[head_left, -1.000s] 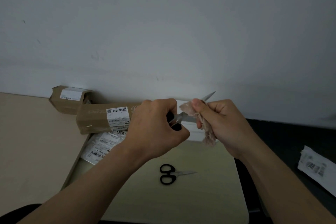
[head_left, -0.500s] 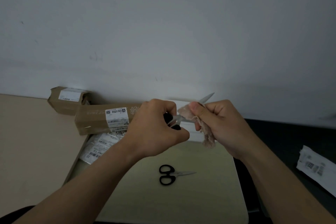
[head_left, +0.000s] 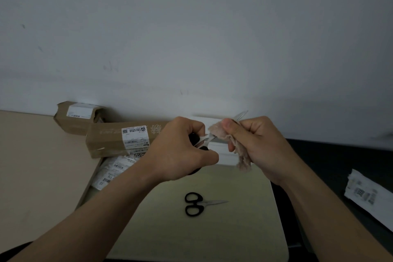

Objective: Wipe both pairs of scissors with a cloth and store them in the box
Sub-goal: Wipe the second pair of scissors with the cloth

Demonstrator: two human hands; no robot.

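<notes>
Left hand (head_left: 180,149): fingers curled round the black handles of one pair of scissors (head_left: 205,139), held in the air above the table. The handles are almost wholly hidden in the fist; only the steel shanks show in the gap between the hands.

Right hand (head_left: 261,147): thumb and fingers pinch a pale, frayed cloth (head_left: 239,153) round the blades. The blade tip pokes out past the knuckles, up and to the right. One end of the cloth hangs loose below the hand.

White box (head_left: 223,156): directly behind both hands, against the wall (head_left: 191,38), mostly covered by them. Cannot tell whether it stands open.

Second pair of scissors (head_left: 196,204): flat on the pale table (head_left: 234,232), blades closed, tip to the right, near the hands and nearer the person.

Long cardboard carton (head_left: 106,142): white shipping label with a QR code and barcodes, print too small to read. Large printed characters beside it are cut off by the left hand.

Smaller brown parcel (head_left: 66,122) behind it: white label, illegible.

White mailer bags (head_left: 112,171) under the carton: barcodes; digits blurred.

Far right, on a dark surface (head_left: 340,166): white slip (head_left: 365,193) with barcode, blurred.
</notes>
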